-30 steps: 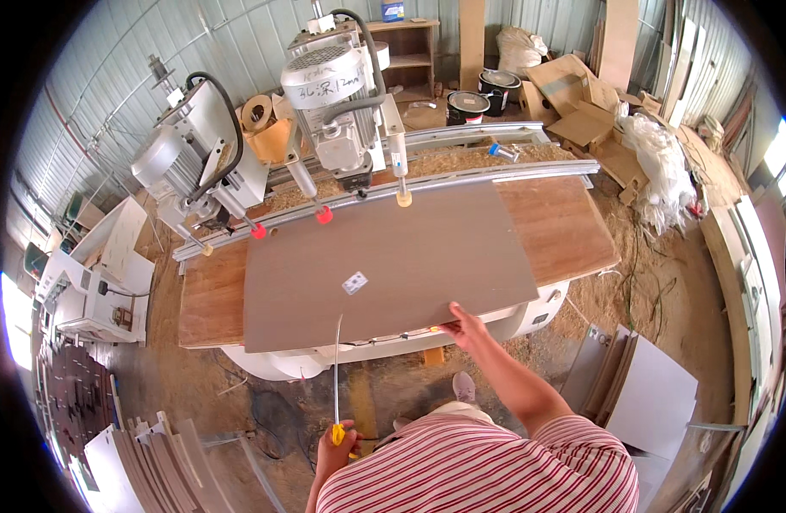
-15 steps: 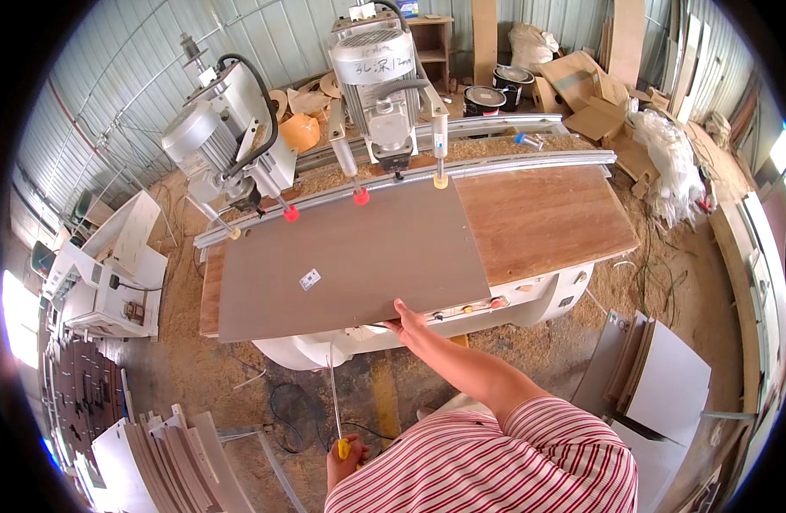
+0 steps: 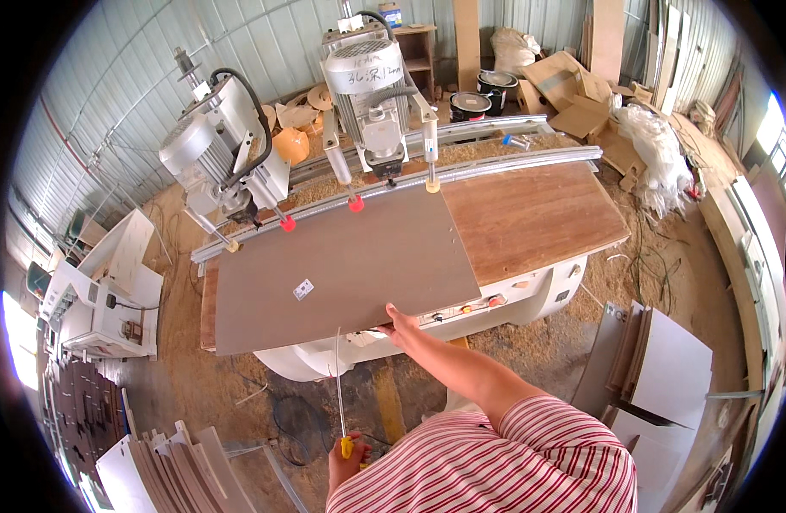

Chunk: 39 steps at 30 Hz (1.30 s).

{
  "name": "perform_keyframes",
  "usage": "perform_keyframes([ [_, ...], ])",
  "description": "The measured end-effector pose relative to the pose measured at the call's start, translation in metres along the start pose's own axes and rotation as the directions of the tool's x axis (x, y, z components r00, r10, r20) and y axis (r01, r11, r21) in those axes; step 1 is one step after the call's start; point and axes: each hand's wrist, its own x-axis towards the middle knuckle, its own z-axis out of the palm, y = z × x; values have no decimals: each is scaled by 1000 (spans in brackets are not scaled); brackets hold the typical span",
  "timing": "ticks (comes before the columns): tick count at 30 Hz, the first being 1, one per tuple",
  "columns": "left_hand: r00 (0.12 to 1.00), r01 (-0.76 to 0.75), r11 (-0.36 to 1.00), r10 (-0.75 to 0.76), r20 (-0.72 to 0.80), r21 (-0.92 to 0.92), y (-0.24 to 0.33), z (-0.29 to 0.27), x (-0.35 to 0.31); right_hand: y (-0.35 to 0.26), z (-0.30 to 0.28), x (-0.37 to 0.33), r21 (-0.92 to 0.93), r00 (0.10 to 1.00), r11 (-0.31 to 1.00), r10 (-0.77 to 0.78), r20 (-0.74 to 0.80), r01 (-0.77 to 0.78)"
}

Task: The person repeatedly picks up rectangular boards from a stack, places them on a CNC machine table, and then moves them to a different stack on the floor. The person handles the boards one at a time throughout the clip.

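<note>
A flat grey-brown panel (image 3: 367, 265) with a small white sticker lies on the wooden bed of a drilling machine, its far edge beneath the drill heads. My right hand (image 3: 396, 327) grips the panel's near edge, thumb on top and fingers underneath, partly hidden. Low in the view, my left hand (image 3: 345, 466) is closed around the yellow handle of what looks like an air blow gun (image 3: 341, 406). Its long, thin metal tube points up toward the panel's near edge; whether the tip touches the panel I cannot tell.
Two motor heads (image 3: 367, 94) with red- and yellow-tipped press rods stand over the far edge. Controls line the machine's white front (image 3: 530, 291). Stacked panels lean at lower left (image 3: 153, 470) and lower right (image 3: 667, 368). Cardboard (image 3: 581, 115) and plastic wrap (image 3: 654, 154) lie at back right.
The view has shifted slightly. My right hand still grips the panel edge, and my left hand keeps hold of the air blow gun; the panel shows no clear movement on the bed.
</note>
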Motion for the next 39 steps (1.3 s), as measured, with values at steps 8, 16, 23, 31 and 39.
perform_keyframes([
  [8, 991, -24, 1000, 21, 130, 19, 28, 16, -13, 2, -4, -6, -42, 1000, 999, 9, 4, -9],
  [16, 997, 19, 999, -17, 77, -26, 50, 41, -27, -5, -16, 6, -338, 996, 939, 79, 35, -63],
  [23, 999, 22, 992, -18, -31, 121, 55, 59, -32, -42, -56, -8, -503, 968, 861, 183, 170, -74],
  [31, 994, 42, 999, -44, -96, -19, 31, 51, -22, -111, -182, 0, -713, 949, 696, 273, 157, -82],
  [39, 968, 99, 984, -129, 216, 146, 89, 95, -46, -170, -236, -13, -556, 989, 821, 146, -17, -131],
])
